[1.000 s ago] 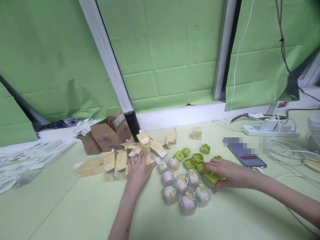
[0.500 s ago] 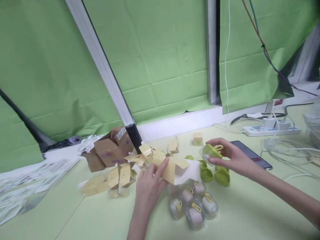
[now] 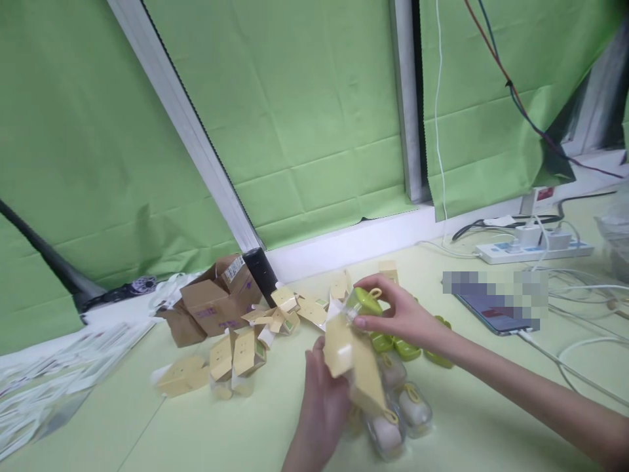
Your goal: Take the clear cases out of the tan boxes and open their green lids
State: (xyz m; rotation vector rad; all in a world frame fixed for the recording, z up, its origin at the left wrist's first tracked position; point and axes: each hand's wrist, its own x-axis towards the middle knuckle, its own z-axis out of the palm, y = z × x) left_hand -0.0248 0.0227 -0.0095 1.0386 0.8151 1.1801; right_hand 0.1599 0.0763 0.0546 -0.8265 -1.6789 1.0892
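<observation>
My left hand (image 3: 322, 396) is closed around a pale yellow folded card box (image 3: 366, 377), tilted and partly blurred. Just above the card's upper end, my right hand (image 3: 398, 308) pinches a small clear case with a green lid (image 3: 362, 301) and a yellow loop. The case overlaps the card in view; whether they touch I cannot tell. Beneath both hands stand several clear containers (image 3: 414, 410) with pale contents and yellow loops, some hidden by the card. Open green cases (image 3: 407, 349) lie behind them, partly covered by my right wrist.
More yellow card boxes (image 3: 246, 351) lie to the left and behind. A brown carton (image 3: 216, 301) and a black cylinder (image 3: 260, 272) stand near the wall. On the right are a phone (image 3: 484, 305), a power strip (image 3: 501, 252) and loose cables. White straps (image 3: 73, 367) lie far left.
My left hand has turned the card box upright and brought it nearer. My right hand has moved left with the green-lidded case, up to the card.
</observation>
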